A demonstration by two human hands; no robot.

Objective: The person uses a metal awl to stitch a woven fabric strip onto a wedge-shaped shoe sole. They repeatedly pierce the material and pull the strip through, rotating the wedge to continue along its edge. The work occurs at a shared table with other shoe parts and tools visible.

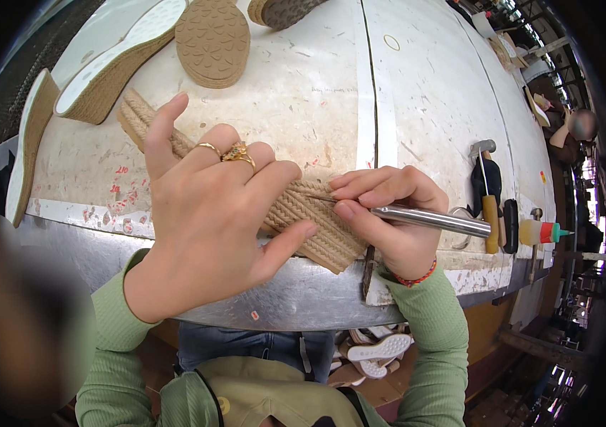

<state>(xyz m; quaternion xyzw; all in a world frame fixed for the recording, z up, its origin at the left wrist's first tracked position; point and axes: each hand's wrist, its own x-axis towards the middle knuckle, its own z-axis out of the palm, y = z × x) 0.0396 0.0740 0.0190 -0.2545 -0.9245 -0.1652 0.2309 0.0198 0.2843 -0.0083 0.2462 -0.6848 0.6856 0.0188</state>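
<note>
A tan wedge shoe sole (326, 233) with a braided, rope-like side lies slantwise on the table before me. My left hand (207, 203) spans it and grips it, thumb along the near edge, other fingers over the far side; the index finger sticks up. Between the thumb and fingers of my right hand (403, 210) is a thin pointed tool like an awl, with a round silver metal handle (445, 220). Its fine tip touches the braided surface near my left fingers. Part of the sole is hidden under my left hand.
More wedge soles (114, 71) and a patterned tan sole bottom (212, 44) lie at the far left. A hammer (488, 185) and a glue bottle (539, 232) are at the right. White soles (380, 350) sit below the metal table edge (196, 288). Another person (570, 139) is far right.
</note>
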